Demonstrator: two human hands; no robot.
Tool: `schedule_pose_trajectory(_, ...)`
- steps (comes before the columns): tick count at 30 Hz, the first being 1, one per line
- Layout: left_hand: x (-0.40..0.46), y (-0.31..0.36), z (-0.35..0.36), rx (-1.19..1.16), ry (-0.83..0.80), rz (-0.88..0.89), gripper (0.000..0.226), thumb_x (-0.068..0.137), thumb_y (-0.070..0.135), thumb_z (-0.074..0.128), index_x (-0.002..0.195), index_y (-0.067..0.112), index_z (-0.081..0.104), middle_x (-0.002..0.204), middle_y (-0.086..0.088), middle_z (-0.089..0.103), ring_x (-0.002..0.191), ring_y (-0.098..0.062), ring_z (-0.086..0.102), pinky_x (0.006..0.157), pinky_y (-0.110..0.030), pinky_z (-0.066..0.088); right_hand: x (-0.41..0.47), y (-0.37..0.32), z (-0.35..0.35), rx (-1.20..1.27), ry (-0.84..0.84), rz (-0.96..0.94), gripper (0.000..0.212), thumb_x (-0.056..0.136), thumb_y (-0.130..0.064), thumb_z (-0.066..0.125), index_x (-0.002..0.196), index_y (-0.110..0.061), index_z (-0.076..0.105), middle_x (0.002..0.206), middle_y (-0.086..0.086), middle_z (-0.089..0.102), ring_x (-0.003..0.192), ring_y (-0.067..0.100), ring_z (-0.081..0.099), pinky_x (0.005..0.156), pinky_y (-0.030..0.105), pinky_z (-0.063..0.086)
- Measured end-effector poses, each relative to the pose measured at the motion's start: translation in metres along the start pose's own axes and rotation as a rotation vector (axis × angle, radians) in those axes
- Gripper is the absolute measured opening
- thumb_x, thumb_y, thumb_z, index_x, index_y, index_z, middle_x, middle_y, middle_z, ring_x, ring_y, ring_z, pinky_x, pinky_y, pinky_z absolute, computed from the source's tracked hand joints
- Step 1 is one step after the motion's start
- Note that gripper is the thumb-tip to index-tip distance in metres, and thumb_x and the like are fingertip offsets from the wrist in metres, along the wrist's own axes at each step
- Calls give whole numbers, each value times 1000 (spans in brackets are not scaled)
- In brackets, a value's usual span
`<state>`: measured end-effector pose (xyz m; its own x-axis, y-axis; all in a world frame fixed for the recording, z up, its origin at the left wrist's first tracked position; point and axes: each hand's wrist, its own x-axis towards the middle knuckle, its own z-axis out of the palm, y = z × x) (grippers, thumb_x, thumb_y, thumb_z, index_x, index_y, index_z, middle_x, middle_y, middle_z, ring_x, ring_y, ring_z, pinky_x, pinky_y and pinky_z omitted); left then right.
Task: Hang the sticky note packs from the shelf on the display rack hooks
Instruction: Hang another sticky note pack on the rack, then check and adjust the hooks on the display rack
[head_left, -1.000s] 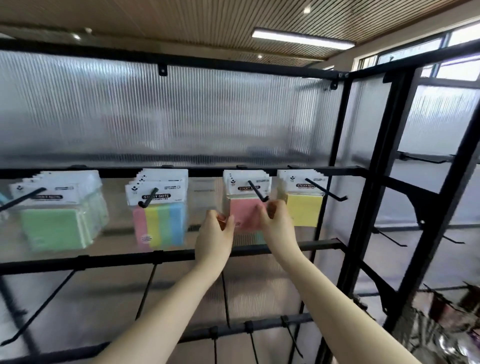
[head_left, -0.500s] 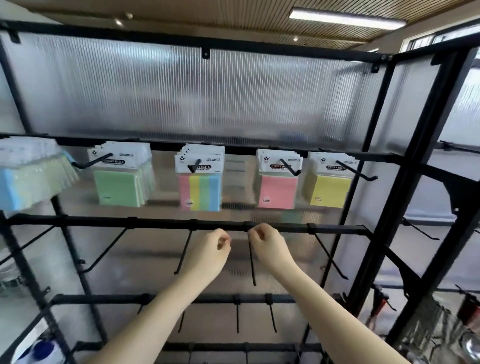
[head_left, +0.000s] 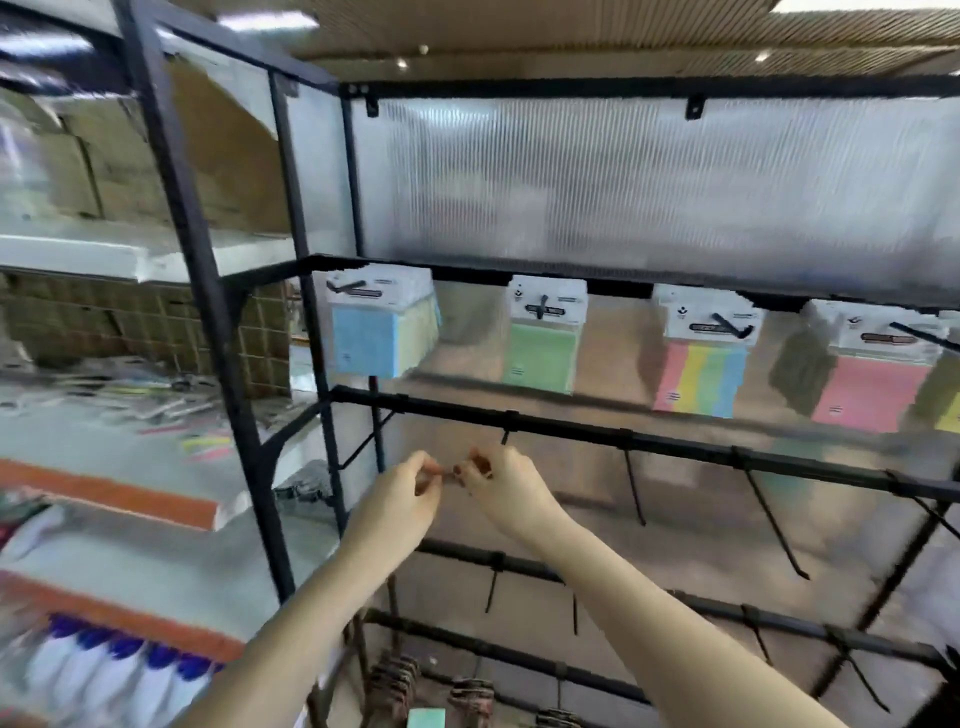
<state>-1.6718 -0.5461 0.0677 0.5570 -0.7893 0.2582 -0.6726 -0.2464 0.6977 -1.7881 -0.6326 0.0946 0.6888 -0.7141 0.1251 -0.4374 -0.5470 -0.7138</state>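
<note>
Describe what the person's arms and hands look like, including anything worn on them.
Both forearms are bare right to the bottom edge of the picture: no sleeves, cuffs, watch or bracelets in view. The left hand and right hand wear no gloves, and no rings are visible. The fingernails look painted dark red, though blur makes this hard to confirm.

1 head camera, looking forward and slightly down, close to the display rack (head_left: 623, 441), turned somewhat left

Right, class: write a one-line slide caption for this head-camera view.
Both hands, left and right, meet empty below the rack's hanging sticky note packs.
</note>
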Motion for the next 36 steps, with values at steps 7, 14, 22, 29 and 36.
schedule_pose_trajectory(7, -29, -117, -110, 55, 125, -218, 10, 92, 18, 55, 96, 27, 59, 99, 3, 69, 94, -18, 65, 84, -41, 52, 34, -94, 126, -4, -117, -202, 18, 94, -24, 48, 81, -13, 56, 82, 6, 65, 77, 27, 61, 70, 37, 51)
schedule_pose_trajectory(14, -48, -205, -183, 129, 255, -408, 18, 91, 14, 53, 106, 13, 63, 102, -9, 69, 100, -29, 62, 87, -39, 47, 56, -160, 234, -45, -286, -327, 24, 95, -24, 47, 95, -2, 59, 93, 18, 65, 87, 36, 59, 71, 37, 47)
schedule_pose_trajectory(22, -29, -300, -232, 134, 344, -510, 14, 91, 8, 52, 99, 12, 63, 98, -5, 67, 88, -23, 62, 77, -36, 49, 115, -215, 337, -44, -310, -362, 23, 94, -22, 45, 91, -5, 60, 97, 16, 67, 91, 34, 61, 76, 36, 48)
schedule_pose_trajectory(29, 39, -377, -282, 173, 310, -572, 20, 93, 10, 45, 99, 12, 63, 92, -10, 68, 85, -29, 63, 74, -37, 48, 204, -262, 430, 16, -358, -298, 23, 93, -14, 44, 101, -1, 61, 106, 16, 66, 98, 34, 59, 80, 38, 48)
schedule_pose_trajectory(36, 95, -446, -330, 290, 282, -573, 26, 94, 16, 41, 110, 20, 62, 105, -2, 68, 93, -22, 62, 76, -32, 51, 286, -297, 501, 45, -339, -278, 24, 93, -14, 46, 110, -9, 63, 113, 8, 65, 104, 24, 59, 85, 30, 46)
